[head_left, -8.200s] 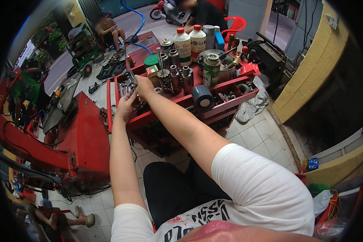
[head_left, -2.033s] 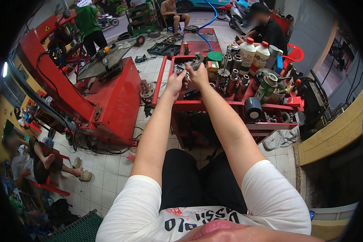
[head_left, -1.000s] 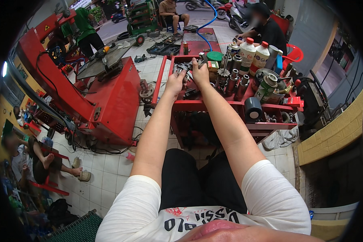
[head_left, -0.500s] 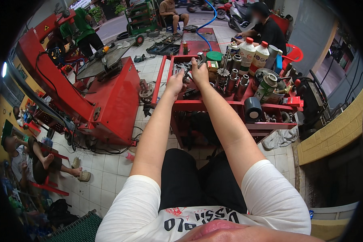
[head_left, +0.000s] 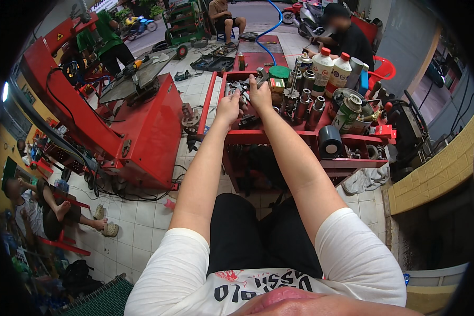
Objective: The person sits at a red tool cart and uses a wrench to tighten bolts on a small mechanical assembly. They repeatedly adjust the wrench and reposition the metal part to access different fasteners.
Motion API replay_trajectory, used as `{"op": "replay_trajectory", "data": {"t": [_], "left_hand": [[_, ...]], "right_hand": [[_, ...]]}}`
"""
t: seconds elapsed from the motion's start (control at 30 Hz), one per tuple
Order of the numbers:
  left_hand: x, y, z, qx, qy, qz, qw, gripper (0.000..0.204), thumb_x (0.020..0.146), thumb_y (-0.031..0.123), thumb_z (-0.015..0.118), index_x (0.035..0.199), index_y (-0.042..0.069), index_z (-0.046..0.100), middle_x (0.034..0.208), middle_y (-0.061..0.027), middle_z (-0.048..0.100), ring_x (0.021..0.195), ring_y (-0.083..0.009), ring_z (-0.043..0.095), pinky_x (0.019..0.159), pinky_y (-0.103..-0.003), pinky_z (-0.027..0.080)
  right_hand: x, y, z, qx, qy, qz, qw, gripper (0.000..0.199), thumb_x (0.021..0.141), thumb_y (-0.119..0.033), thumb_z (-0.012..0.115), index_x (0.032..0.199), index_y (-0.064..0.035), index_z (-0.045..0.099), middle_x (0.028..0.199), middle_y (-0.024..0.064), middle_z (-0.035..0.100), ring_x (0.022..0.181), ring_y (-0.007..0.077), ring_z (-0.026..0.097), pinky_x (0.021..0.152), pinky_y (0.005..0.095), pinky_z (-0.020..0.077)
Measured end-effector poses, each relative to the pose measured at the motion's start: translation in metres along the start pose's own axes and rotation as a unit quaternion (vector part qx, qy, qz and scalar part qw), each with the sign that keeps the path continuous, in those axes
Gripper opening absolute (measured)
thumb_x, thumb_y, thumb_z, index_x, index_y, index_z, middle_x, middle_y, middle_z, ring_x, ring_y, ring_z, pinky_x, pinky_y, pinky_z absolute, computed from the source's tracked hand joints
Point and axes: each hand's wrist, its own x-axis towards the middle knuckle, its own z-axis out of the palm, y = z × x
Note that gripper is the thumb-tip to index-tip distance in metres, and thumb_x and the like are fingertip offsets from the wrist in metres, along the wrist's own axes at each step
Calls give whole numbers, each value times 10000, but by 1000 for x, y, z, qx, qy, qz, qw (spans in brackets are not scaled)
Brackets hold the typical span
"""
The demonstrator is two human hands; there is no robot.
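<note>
Both my arms reach forward over a red tool cart (head_left: 295, 138). My left hand (head_left: 229, 107) and my right hand (head_left: 259, 94) are close together above the cart's top tray, fingers among small metal parts (head_left: 240, 87) at its far left. Each hand seems to pinch a small metal piece, but the parts are too small to name. Metal sockets and cylinders (head_left: 305, 102) stand upright just right of my right hand. My black-trousered lap is below.
White plastic bottles with red caps (head_left: 331, 66), a spray can (head_left: 347, 110), a green lid (head_left: 279, 71) and a black tape roll (head_left: 329, 141) crowd the cart. A large red machine (head_left: 152, 126) stands left. Several people sit or stand around; a blue hose (head_left: 268, 26) runs behind.
Over eight seconds my view swung so the cart sits ahead of me. In the last second my hands stayed on the tray's far left, shifting only slightly among the parts.
</note>
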Motion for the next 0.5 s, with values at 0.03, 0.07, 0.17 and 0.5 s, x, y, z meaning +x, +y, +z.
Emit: {"op": "replay_trajectory", "data": {"t": [0.03,0.07,0.17,0.5], "left_hand": [[0,0,0,-1,-4,-10,1000,468,1081,442,509,872,46,641,708,-41,668,574,-119,589,569,-272,474],[-1,1,0,-2,-9,-20,1000,460,1078,442,515,892,41,639,720,-44,672,580,-120,591,573,-274,476],[7,-4,0,-21,27,24,999,403,1060,408,567,967,21,628,761,-56,684,605,-123,602,581,-279,485],[9,-10,-2,5,49,72,996,317,1011,312,683,1008,4,607,786,-69,690,595,-120,605,566,-273,479]], "right_hand": [[0,0,0,-4,-1,3,1000,870,902,-768,553,1045,90,576,1000,308,679,1014,436,671,933,466,493],[0,0,-1,-8,-1,5,1000,869,903,-767,552,1044,90,576,998,308,679,1014,436,670,933,467,493],[2,-2,0,-1,-9,11,1000,891,877,-788,564,1091,77,562,1042,315,679,1049,460,664,938,489,491],[3,0,0,-5,22,1,1000,885,877,-775,578,1094,82,541,1045,327,673,1045,477,660,930,492,491]]}}
